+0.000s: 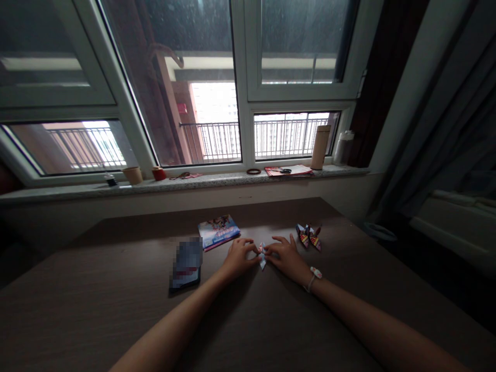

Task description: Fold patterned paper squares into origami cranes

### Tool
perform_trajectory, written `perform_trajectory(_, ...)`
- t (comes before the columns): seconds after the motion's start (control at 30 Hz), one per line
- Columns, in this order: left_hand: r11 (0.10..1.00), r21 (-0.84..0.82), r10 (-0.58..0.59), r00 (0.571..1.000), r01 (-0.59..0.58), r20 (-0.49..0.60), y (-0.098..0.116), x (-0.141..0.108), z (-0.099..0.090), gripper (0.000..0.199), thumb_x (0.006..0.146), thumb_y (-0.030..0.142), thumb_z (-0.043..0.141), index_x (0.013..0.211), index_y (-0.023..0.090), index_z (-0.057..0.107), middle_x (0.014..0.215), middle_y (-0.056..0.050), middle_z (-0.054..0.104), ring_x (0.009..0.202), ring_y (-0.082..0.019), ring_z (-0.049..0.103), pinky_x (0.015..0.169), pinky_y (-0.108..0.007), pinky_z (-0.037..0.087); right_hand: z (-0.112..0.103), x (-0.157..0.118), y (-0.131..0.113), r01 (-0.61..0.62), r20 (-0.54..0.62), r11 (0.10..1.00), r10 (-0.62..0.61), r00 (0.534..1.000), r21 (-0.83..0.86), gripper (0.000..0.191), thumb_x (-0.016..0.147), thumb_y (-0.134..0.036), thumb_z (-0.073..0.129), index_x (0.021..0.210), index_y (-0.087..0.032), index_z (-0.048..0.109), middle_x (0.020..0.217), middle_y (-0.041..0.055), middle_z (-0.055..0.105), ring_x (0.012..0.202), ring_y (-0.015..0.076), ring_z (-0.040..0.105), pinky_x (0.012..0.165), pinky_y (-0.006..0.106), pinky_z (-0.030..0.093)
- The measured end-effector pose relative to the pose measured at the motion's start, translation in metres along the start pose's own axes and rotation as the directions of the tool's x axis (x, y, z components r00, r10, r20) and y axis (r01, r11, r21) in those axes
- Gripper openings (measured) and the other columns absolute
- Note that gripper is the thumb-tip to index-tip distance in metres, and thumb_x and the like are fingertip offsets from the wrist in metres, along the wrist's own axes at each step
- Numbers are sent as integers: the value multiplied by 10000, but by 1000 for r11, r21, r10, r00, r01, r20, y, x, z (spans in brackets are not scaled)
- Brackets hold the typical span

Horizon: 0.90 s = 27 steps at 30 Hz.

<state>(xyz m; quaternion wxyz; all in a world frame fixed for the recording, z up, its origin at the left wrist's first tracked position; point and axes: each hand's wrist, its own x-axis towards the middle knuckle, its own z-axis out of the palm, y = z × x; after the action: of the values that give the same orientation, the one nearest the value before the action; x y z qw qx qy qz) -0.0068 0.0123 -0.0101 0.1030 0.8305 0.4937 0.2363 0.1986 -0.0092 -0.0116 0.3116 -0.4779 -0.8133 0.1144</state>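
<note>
Between my two hands lies a small folded paper piece point(262, 262), pale blue-white with a reddish patch, narrowing to a point towards me. My left hand point(241, 258) pinches its left side between thumb and fingertips. From the right, my right hand point(284, 258) grips the other side with thumb and index finger, the other fingers raised; a bracelet point(315, 272) circles that wrist. The fingertips hide part of the paper. Just beyond my right hand sit folded paper figures point(309, 237) with pointed tips, coloured red, yellow and dark.
On the brown table point(116, 268), a phone-like dark object point(186, 266), partly pixelated, and a colourful paper stack point(219, 231) lie left of my hands. The windowsill point(225, 180) carries a paper cup point(133, 175), a red spool point(158, 173), papers with scissors point(285, 170), a tan flask point(321, 147) and a white bottle point(344, 148).
</note>
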Motion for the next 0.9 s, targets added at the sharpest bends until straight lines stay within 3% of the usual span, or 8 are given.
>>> perform_trajectory(0.43, 999, -8, 36, 999, -36, -20, -2, 0, 2, 211, 778, 370, 732, 976, 297, 744, 1209, -50, 618, 1174, -267, 519, 1038, -430, 382, 0, -1, 0, 14, -16, 1000, -14, 1000, -6, 84, 869, -307, 639, 874, -287, 721, 1078, 7, 738, 1275, 291, 472, 1114, 643, -17)
perform_trajectory(0.7, 994, 32, 109, 990, -107, -92, 2, -3, 1, 143, 778, 305, 746, 921, 314, 759, 1229, -41, 617, 1187, -268, 501, 1058, -447, 367, 0, -1, 0, 23, -3, 998, -23, 1000, -51, 104, 864, -309, 644, 922, -293, 729, 1082, 14, 736, 1281, 283, 465, 1120, 643, -1)
perform_trajectory(0.9, 987, 117, 112, 993, -108, -33, 5, -2, -5, 116, 792, 374, 729, 883, 313, 766, 1262, -34, 620, 1210, -299, 469, 1058, -495, 347, -5, -1, -7, 30, 28, 995, -27, 999, -94, 109, 869, -288, 636, 933, -290, 725, 1091, 9, 733, 1294, 304, 446, 1117, 666, 15)
